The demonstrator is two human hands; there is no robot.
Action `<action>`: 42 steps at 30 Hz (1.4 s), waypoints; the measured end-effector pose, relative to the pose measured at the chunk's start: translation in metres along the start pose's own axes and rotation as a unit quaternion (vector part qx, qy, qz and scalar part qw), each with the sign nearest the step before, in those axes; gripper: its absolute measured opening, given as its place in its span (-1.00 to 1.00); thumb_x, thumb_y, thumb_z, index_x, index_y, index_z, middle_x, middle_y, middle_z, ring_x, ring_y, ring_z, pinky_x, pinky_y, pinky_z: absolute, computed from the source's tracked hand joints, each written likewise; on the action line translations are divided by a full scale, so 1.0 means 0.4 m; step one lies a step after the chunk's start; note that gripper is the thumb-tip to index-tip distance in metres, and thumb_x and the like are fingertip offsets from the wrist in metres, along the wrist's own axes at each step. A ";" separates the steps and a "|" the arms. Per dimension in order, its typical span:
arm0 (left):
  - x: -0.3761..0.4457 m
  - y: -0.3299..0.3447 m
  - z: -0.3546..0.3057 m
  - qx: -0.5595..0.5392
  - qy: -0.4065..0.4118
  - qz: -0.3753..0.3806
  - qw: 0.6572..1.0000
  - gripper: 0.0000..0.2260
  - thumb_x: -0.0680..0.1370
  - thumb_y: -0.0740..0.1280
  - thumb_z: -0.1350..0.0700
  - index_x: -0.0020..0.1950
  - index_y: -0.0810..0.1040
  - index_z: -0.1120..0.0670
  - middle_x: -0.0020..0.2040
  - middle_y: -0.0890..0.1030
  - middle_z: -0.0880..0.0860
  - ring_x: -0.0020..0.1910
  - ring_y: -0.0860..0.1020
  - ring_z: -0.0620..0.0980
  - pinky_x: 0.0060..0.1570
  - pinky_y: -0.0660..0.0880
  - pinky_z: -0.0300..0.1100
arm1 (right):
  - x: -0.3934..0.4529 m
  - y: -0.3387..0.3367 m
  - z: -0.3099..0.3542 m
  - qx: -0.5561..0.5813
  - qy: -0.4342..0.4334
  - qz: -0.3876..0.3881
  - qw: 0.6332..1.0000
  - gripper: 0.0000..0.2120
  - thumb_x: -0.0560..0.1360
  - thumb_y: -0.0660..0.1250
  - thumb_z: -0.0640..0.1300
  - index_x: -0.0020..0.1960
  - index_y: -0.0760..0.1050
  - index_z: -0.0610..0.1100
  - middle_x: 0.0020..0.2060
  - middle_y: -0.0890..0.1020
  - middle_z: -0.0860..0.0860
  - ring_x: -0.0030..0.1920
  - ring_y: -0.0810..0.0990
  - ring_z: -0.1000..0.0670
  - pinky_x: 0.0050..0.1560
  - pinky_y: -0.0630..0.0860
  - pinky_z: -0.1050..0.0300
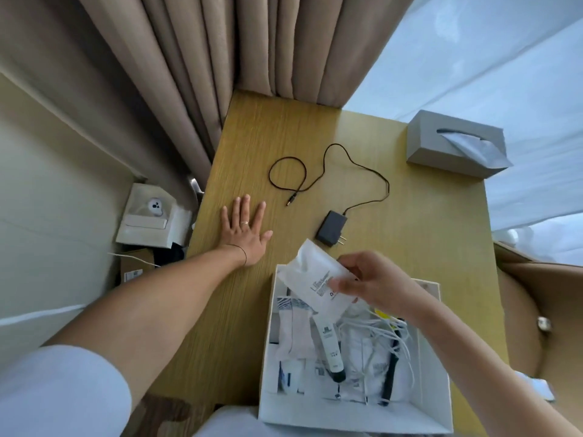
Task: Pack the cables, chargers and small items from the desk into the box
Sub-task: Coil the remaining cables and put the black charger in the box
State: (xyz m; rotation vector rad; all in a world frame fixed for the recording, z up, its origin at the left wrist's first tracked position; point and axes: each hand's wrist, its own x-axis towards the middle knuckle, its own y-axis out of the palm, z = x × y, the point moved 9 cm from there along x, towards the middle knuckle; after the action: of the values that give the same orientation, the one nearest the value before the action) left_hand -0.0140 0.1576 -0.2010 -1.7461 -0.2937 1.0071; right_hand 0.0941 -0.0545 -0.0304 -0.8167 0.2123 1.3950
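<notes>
white packet point(318, 279) is being pinched by the right hand point(375, 285) just above the box point(435, 405), about to be dropped in, while the left hand point(244, 230) is lying flat and spread on the worktop point(426, 216), so next the black charger point(331, 228) with its cable point(356, 162) probably needs picking up.
</notes>
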 end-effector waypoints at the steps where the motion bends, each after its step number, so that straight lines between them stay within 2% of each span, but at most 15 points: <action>1: 0.000 -0.001 -0.001 0.003 0.002 0.001 1.000 -0.37 0.64 -0.20 -0.24 0.51 -0.54 -0.03 0.50 -0.55 0.18 0.51 -0.49 0.19 0.45 -0.43 0.26 | -0.011 0.023 -0.013 -0.044 0.004 0.012 0.999 -0.85 0.54 0.42 -0.08 -0.17 0.59 -0.12 -0.33 0.65 -0.06 -0.45 0.47 0.07 -0.42 0.33 0.22; 2: 0.000 -0.001 -0.001 0.008 0.005 0.002 1.000 -0.36 0.64 -0.20 -0.24 0.51 -0.54 -0.03 0.50 -0.55 0.18 0.51 -0.49 0.19 0.45 -0.43 0.26 | -0.018 0.039 -0.025 -0.090 0.006 0.015 0.996 -0.81 0.54 0.41 -0.07 -0.22 0.56 -0.11 -0.37 0.60 -0.06 -0.48 0.39 0.13 -0.45 0.26 0.26; 6: 0.004 0.000 -0.003 0.023 0.010 0.022 0.999 -0.36 0.64 -0.19 -0.25 0.50 -0.55 -0.04 0.49 -0.56 0.17 0.50 -0.50 0.18 0.46 -0.40 0.26 | -0.014 0.066 -0.052 -0.241 0.013 -0.026 0.970 -0.66 0.52 0.38 -0.06 -0.36 0.33 -0.08 -0.43 0.43 0.02 -0.46 0.33 0.05 -0.43 0.23 0.12; 9: 0.011 -0.004 -0.007 0.036 0.006 0.046 0.998 -0.34 0.64 -0.16 -0.26 0.50 -0.55 -0.04 0.49 -0.56 0.17 0.50 -0.49 0.19 0.46 -0.40 0.27 | -0.004 0.079 -0.055 -0.303 0.014 -0.050 0.952 -0.76 0.54 0.32 -0.07 -0.29 0.43 -0.05 -0.36 0.55 0.03 -0.36 0.51 -0.01 -0.44 0.34 0.13; 12: 0.001 -0.023 -0.006 0.041 0.013 0.076 0.996 -0.26 0.64 0.02 -0.25 0.54 -0.46 -0.09 0.54 -0.49 0.14 0.55 -0.41 0.18 0.46 -0.33 0.28 | -0.008 0.069 -0.035 -0.305 -0.001 -0.074 0.949 -0.85 0.57 0.28 -0.09 -0.08 0.62 -0.02 -0.22 0.68 0.05 -0.23 0.63 -0.02 -0.35 0.50 0.13; 15: -0.008 -0.093 -0.007 0.003 0.016 0.011 1.000 -0.38 0.63 0.21 -0.05 0.64 0.01 -0.07 0.65 -0.05 0.15 0.61 -0.01 0.18 0.52 -0.16 0.26 | -0.020 0.024 -0.018 -0.243 -0.017 -0.113 0.963 -0.78 0.55 0.22 -0.19 -0.09 0.62 0.01 -0.28 0.69 0.09 -0.28 0.65 0.02 -0.27 0.60 0.09; 17: -0.017 -0.142 -0.028 -0.059 0.023 -0.045 0.997 -0.57 0.62 0.22 0.08 0.50 0.36 -0.03 0.51 0.34 0.12 0.46 0.34 0.14 0.51 0.15 0.21 | -0.028 -0.023 -0.004 -0.197 -0.033 -0.157 0.967 -0.78 0.56 0.24 -0.19 -0.05 0.65 0.00 -0.24 0.70 0.12 -0.27 0.65 0.08 -0.23 0.62 0.13; 19: -0.029 -0.167 -0.078 -0.091 0.043 -0.055 0.993 -0.65 0.61 0.21 0.13 0.39 0.48 -0.02 0.37 0.48 0.05 0.31 0.46 0.07 0.31 0.44 0.09 | -0.034 -0.073 -0.003 -0.125 -0.038 -0.203 0.970 -0.81 0.57 0.28 -0.17 -0.02 0.66 0.01 -0.22 0.71 0.13 -0.26 0.65 0.14 -0.21 0.63 0.15; 21: -0.039 -0.171 -0.138 -0.091 0.064 -0.047 0.993 -0.65 0.60 0.21 0.14 0.38 0.48 -0.03 0.34 0.48 0.03 0.28 0.45 0.04 0.23 0.50 0.04 | -0.044 -0.117 -0.011 -0.081 -0.032 -0.250 0.964 -0.81 0.58 0.28 -0.17 0.00 0.66 0.01 -0.22 0.72 0.13 -0.29 0.65 0.12 -0.24 0.63 0.12; 26: -0.031 -0.163 -0.273 -0.087 0.062 -0.023 0.994 -0.63 0.62 0.21 0.11 0.44 0.42 -0.02 0.38 0.47 0.04 0.14 0.54 0.03 0.07 0.58 -0.05 | -0.071 -0.190 -0.032 -0.176 0.004 -0.365 0.914 -0.82 0.56 0.26 -0.15 -0.06 0.64 0.02 -0.25 0.69 0.09 -0.30 0.59 0.02 -0.36 0.45 0.19; 29: -0.013 -0.156 -0.345 -0.064 0.042 -0.013 0.997 -0.61 0.62 0.24 -0.07 0.43 0.40 0.00 0.32 0.51 0.07 0.11 0.55 0.05 0.02 0.56 -0.05 | -0.085 -0.208 -0.034 -0.167 0.007 -0.386 0.907 -0.85 0.54 0.27 -0.14 -0.08 0.62 -0.02 -0.28 0.68 0.05 -0.31 0.57 -0.04 -0.38 0.43 0.15; 33: 0.001 -0.142 -0.415 0.007 0.005 -0.010 1.000 -0.44 0.46 0.31 -0.34 0.27 0.43 0.02 0.08 0.56 0.07 -0.01 0.54 0.09 -0.12 0.47 -0.07 | -0.108 -0.202 -0.038 -0.177 0.011 -0.387 0.905 -0.85 0.55 0.23 -0.14 -0.09 0.58 -0.03 -0.31 0.62 0.05 -0.34 0.51 -0.04 -0.44 0.28 0.13; 35: 0.007 -0.133 -0.439 0.027 -0.019 -0.011 0.999 -0.47 0.46 0.34 -0.28 0.28 0.41 0.02 0.12 0.56 0.09 0.05 0.55 0.12 -0.10 0.41 -0.07 | -0.118 -0.192 -0.039 -0.178 0.001 -0.382 0.907 -0.85 0.56 0.23 -0.16 -0.09 0.57 -0.06 -0.30 0.62 0.04 -0.33 0.52 -0.04 -0.41 0.30 0.12; 39: 0.017 -0.118 -0.469 0.017 -0.041 -0.013 0.999 -0.58 0.54 0.34 -0.10 0.31 0.38 0.06 0.19 0.55 0.14 0.13 0.55 0.16 0.09 0.51 0.00 | -0.146 -0.182 -0.049 -0.180 -0.011 -0.375 0.909 -0.85 0.56 0.23 -0.19 -0.11 0.56 -0.10 -0.30 0.62 0.02 -0.30 0.55 -0.05 -0.33 0.50 0.04; 42: 0.017 -0.130 -0.474 -0.025 -0.010 -0.008 1.000 -0.59 0.54 0.34 -0.18 0.25 0.39 0.04 0.15 0.55 0.12 0.05 0.55 0.15 -0.07 0.50 -0.05 | -0.164 -0.194 -0.068 -0.177 -0.010 -0.380 0.908 -0.85 0.54 0.22 -0.20 -0.10 0.57 -0.11 -0.29 0.64 0.01 -0.27 0.58 -0.07 -0.26 0.56 -0.02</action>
State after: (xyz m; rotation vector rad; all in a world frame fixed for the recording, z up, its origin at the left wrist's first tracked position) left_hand 0.1448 0.0581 -0.1409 -1.7775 -0.3477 1.0128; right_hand 0.1608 -0.1197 0.0181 -1.0360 -0.3635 0.6990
